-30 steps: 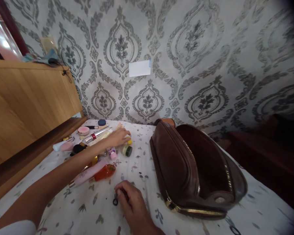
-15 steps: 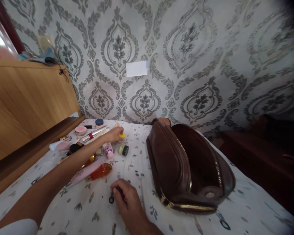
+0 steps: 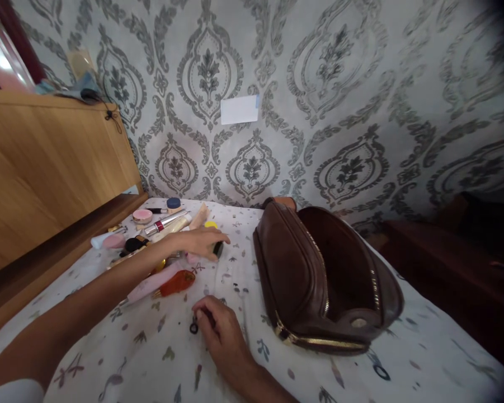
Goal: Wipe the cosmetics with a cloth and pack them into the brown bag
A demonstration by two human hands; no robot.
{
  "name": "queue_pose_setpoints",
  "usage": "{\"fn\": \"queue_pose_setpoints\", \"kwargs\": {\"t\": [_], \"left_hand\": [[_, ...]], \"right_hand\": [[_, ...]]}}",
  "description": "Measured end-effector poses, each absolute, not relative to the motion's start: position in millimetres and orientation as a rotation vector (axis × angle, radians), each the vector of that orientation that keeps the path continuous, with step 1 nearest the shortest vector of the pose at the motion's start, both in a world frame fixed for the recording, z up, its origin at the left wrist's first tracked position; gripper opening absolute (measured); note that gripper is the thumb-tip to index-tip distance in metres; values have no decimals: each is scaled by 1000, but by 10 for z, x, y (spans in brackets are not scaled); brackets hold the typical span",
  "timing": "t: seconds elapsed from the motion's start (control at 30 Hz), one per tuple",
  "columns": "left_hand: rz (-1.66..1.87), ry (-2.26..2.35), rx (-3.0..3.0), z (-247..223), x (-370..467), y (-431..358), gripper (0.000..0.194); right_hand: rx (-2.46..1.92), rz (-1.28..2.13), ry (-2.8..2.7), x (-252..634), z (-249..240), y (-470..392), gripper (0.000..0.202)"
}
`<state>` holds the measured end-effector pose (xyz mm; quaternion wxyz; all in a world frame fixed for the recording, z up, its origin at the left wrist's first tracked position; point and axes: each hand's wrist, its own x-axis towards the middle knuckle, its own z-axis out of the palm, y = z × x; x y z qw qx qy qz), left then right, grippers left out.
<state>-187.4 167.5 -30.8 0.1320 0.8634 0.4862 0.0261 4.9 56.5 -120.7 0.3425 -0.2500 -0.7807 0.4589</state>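
Observation:
My left hand (image 3: 201,242) reaches over the cosmetics, its fingers and thumb around a small jar with a dark lid (image 3: 218,249), which is partly hidden by the fingers. Just behind the hand lies a yellow item (image 3: 211,224). On the sheet nearer to me rests my right hand (image 3: 223,336), its fingers loosely curled with nothing visible in them. Between the hands and to the left are an orange bottle (image 3: 176,283) and a pale pink tube (image 3: 153,284). A brown cosmetic bag (image 3: 285,263) stands unzipped on the right, its dark inside showing.
More cosmetics lie to the left: a pink compact (image 3: 142,216), a blue-lidded jar (image 3: 173,204) and a silver tube with a red band (image 3: 164,222). A wooden cabinet (image 3: 54,168) borders the left side. The patterned wall (image 3: 252,162) rises behind the white printed sheet (image 3: 168,369).
My left hand has moved from the yellow item toward me, onto the small dark-lidded jar. The yellow item now lies free. My right hand stays in place; the view has shifted slightly.

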Motion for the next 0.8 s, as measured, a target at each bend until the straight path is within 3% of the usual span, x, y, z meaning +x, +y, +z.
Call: {"fn": "queue_pose_setpoints", "kwargs": {"t": [0.17,0.5,0.8], "left_hand": [[172,1474,2449,-393,-1899,1540,29],[467,1565,2259,-451,-2113,1390,29],[769,1910,2130,-222,-2992,1064,25]], "right_hand": [[-644,1206,-2026,48,-1177,563,16],[-669,1214,-2041,46,-1187,574,17],[-677,1222,-2057,39,-1218,586,18]]}}
